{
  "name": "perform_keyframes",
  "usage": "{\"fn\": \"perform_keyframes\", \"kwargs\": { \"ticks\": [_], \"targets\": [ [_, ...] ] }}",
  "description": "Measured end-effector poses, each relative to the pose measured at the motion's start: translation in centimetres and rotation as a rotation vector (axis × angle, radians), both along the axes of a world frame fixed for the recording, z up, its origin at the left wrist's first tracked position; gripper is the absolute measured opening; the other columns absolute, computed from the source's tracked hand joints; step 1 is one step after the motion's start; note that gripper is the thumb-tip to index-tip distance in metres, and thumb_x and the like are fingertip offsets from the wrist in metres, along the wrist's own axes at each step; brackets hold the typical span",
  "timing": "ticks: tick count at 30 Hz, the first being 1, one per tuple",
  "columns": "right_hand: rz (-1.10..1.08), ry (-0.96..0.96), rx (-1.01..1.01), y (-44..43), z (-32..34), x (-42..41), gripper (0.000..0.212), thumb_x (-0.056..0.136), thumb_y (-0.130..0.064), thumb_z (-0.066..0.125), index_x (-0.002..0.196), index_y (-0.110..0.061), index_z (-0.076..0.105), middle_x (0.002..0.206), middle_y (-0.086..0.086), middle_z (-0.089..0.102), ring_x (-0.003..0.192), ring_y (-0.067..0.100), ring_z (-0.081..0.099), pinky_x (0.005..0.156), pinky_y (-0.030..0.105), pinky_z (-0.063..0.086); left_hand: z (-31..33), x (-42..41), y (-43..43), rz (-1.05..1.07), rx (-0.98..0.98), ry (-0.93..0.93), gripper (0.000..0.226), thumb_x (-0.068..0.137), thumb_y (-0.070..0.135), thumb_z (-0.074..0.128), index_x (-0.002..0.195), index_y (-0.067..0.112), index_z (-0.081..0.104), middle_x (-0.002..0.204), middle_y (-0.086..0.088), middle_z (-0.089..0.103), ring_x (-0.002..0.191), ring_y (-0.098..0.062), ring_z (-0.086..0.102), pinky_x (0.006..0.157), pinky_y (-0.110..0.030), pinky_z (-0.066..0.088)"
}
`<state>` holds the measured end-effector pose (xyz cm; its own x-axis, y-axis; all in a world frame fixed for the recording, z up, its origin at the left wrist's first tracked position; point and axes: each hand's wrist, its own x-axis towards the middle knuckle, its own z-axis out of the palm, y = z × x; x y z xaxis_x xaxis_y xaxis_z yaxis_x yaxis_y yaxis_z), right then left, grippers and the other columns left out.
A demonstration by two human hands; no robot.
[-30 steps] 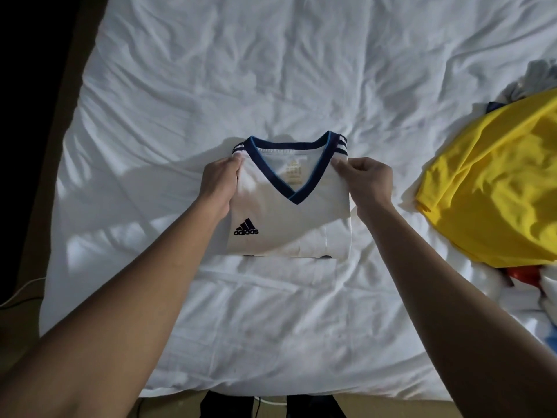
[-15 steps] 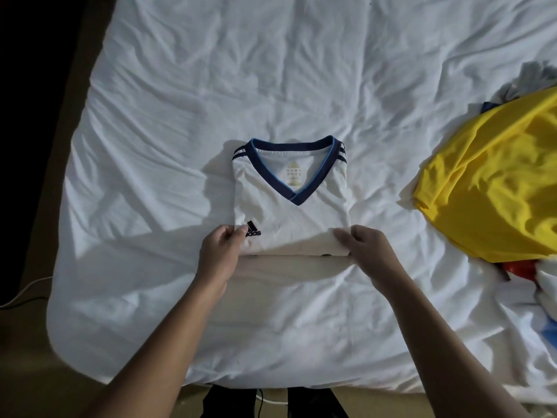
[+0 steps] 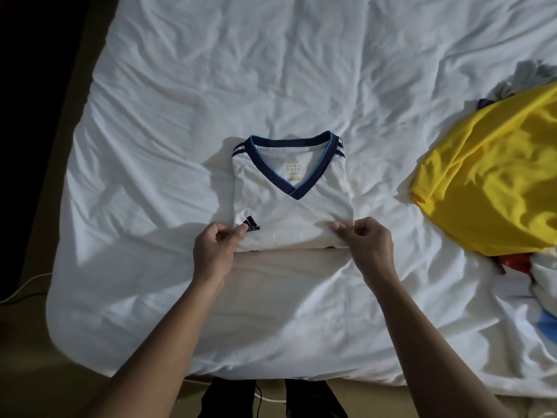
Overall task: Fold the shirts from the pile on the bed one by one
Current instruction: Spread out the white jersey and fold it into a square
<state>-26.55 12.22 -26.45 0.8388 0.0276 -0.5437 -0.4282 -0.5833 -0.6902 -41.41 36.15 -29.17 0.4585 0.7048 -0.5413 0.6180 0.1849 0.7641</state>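
Left hand (image 3: 214,251), head view: fingers curled, thumb and forefinger pinching the lower left corner of the shirt (image 3: 289,212), right at the logo (image 3: 251,228). Right hand (image 3: 367,245) does the same at the lower right corner, thumb on top of the cloth. A second ago both hands were up at the collar (image 3: 297,194), squaring the shoulders; half a second ago they had dropped to the bottom edge; now they have closed on it. The shirt lies in the middle of the bed (image 3: 271,86), front up, sleeves tucked under, already a neat rectangle, its near edge just lifted where I hold it. My reading: the shaping is finished and this grip is either for one last fold up towards the collar or for carrying the packet off; I can't tell which yet. The pile (image 3: 497,182) sits well apart at the right edge, a yellow shirt on top, with grey, red and white cloth showing under and beside it. So most of the job remains.
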Motion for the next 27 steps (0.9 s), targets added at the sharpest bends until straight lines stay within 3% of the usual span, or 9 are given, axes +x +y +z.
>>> {"fn": "perform_keyframes", "kwargs": {
  "ticks": [3,6,9,12,15,19,22,25,27],
  "targets": [
    [0.011,0.103,0.137,-0.5,-0.1,0.3,0.049,0.088,-0.057,0.075,0.086,-0.008,0.067,0.072,-0.002,0.06,0.066,0.012,0.055,0.062,0.032,0.044,0.4,0.5,0.4,-0.015,-0.007,0.004,0.029,0.09,0.042,0.079,0.093,0.014,0.07,0.085,0.006,0.07,0.076,-0.007,0.061,0.071,-0.027,0.047],
    [0.011,0.118,0.221,-1.0,0.1,0.6,0.061,0.094,-0.058,0.065,0.089,0.003,0.069,0.072,0.007,0.056,0.067,0.019,0.051,0.064,0.038,0.04,0.5,1.1,0.7,0.012,-0.046,-0.007,0.024,0.094,0.034,0.075,0.088,0.011,0.071,0.083,0.003,0.072,0.074,-0.007,0.062,0.075,-0.027,0.047],
    [-0.007,0.014,0.139,-1.2,0.4,0.7,0.038,0.095,-0.044,0.07,0.081,-0.01,0.076,0.061,-0.003,0.056,0.059,0.012,0.047,0.057,0.032,0.038,0.1,1.1,1.0,0.104,-0.093,-0.038,0.021,0.095,0.027,0.075,0.083,0.01,0.068,0.079,-0.004,0.07,0.075,-0.017,0.062,0.078,-0.037,0.051],
    [-0.075,0.007,0.079,-1.0,0.4,0.3,0.023,0.087,-0.046,0.08,0.082,-0.023,0.08,0.069,-0.007,0.073,0.068,0.013,0.065,0.067,0.037,0.055,-0.6,0.9,0.7,0.069,-0.022,0.019,0.021,0.096,0.029,0.073,0.084,0.012,0.068,0.077,0.0,0.069,0.073,-0.017,0.061,0.076,-0.035,0.05],
    [-0.044,0.006,0.005,-0.7,0.3,0.2,0.026,0.082,-0.052,0.082,0.082,-0.026,0.078,0.073,-0.009,0.075,0.077,0.013,0.07,0.072,0.036,0.058,-0.5,1.1,0.4,-0.011,0.048,0.071,0.021,0.095,0.037,0.072,0.087,0.018,0.069,0.081,0.004,0.071,0.077,-0.016,0.063,0.077,-0.035,0.05],
    [0.038,-0.072,-0.036,0.8,0.1,2.3,0.038,0.087,-0.061,0.072,0.1,-0.026,0.075,0.089,-0.012,0.073,0.089,0.008,0.067,0.08,0.032,0.054,0.2,3.7,1.4,-0.01,0.087,0.078,0.031,0.093,0.046,0.07,0.102,0.016,0.067,0.095,0.005,0.07,0.088,-0.017,0.065,0.083,-0.035,0.051],
    [0.081,-0.051,-0.042,3.1,-0.7,5.0,0.047,0.09,-0.065,0.063,0.092,-0.019,0.072,0.082,-0.014,0.066,0.08,0.011,0.061,0.074,0.032,0.047,0.4,7.1,3.1,0.025,0.043,0.06,0.051,0.082,0.056,0.068,0.096,0.007,0.071,0.084,0.002,0.068,0.074,-0.021,0.061,0.074,-0.036,0.05],
    [0.069,0.031,0.002,5.1,-1.1,7.2,0.044,0.088,-0.054,0.067,0.072,-0.014,0.062,0.065,-0.009,0.054,0.068,0.016,0.052,0.063,0.03,0.04,-0.1,9.8,4.5,0.116,-0.075,0.019,0.03,0.082,0.041,0.079,0.085,0.012,0.075,0.08,0.003,0.076,0.078,-0.022,0.072,0.073,-0.03,0.058],
    [0.042,0.009,0.015,5.5,-1.0,8.1,0.027,0.087,-0.044,0.071,0.081,-0.018,0.068,0.074,-0.008,0.064,0.075,0.017,0.06,0.066,0.03,0.047,-0.1,10.9,4.9,0.11,-0.018,-0.001,0.017,0.084,0.03,0.083,0.086,0.016,0.074,0.082,0.004,0.076,0.079,-0.016,0.073,0.069,-0.022,0.055]
  ]
}}
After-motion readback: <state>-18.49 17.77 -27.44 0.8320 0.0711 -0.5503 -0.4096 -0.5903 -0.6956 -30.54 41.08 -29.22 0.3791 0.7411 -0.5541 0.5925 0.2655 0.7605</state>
